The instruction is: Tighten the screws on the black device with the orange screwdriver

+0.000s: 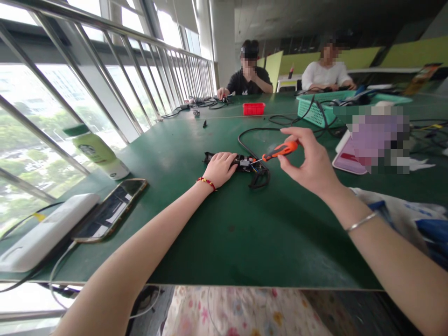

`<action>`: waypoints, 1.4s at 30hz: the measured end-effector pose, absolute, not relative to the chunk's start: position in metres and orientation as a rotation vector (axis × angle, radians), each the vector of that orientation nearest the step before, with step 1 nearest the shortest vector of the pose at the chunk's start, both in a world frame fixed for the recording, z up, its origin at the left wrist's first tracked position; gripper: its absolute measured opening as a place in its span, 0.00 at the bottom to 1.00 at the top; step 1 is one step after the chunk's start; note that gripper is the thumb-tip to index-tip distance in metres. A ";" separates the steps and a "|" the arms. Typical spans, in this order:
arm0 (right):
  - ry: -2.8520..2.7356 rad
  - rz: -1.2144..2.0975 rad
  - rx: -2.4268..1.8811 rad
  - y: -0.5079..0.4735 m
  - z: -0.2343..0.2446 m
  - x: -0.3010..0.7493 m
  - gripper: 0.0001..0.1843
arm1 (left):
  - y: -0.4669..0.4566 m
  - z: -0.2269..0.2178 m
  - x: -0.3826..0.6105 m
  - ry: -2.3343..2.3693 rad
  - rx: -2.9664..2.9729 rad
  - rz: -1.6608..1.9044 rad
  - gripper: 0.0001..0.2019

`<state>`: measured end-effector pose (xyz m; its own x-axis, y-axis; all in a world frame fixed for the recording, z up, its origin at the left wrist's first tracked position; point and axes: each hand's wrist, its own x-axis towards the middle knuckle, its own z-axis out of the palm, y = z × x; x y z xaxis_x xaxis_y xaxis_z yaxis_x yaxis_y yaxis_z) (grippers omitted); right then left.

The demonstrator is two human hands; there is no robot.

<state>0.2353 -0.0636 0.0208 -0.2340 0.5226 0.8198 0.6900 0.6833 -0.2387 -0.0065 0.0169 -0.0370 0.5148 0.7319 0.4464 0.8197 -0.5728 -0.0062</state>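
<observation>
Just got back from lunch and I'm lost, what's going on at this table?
The left hand rests on a black device on the green table, wires showing at its right end. The right hand holds an orange screwdriver, its tip at that end. Farther back sit a person in black and another in white.

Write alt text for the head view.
The right hand holds an orange-and-black screwdriver to a long, opened black device under the left hand on a green tabletop. Beyond: a person in black, another in white.
</observation>
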 end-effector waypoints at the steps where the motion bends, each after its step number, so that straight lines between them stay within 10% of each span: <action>1: -1.898 -0.239 -0.936 -0.064 0.020 0.234 0.24 | 0.016 -0.036 -0.007 -1.323 -2.540 -0.591 0.19; 22: -1.775 -0.306 -1.105 -0.068 0.016 0.223 0.09 | 0.015 -0.033 -0.008 -1.328 -2.538 -0.587 0.19; 42: -1.790 -0.291 -0.941 -0.068 0.016 0.221 0.22 | 0.012 -0.031 -0.008 -1.337 -2.536 -0.606 0.19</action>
<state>0.2214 -0.0684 0.0164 -0.1463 0.4600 0.8758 0.7140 0.6618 -0.2284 -0.0076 0.0121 -0.0313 0.5037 0.7374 0.4501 0.8243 -0.5661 0.0049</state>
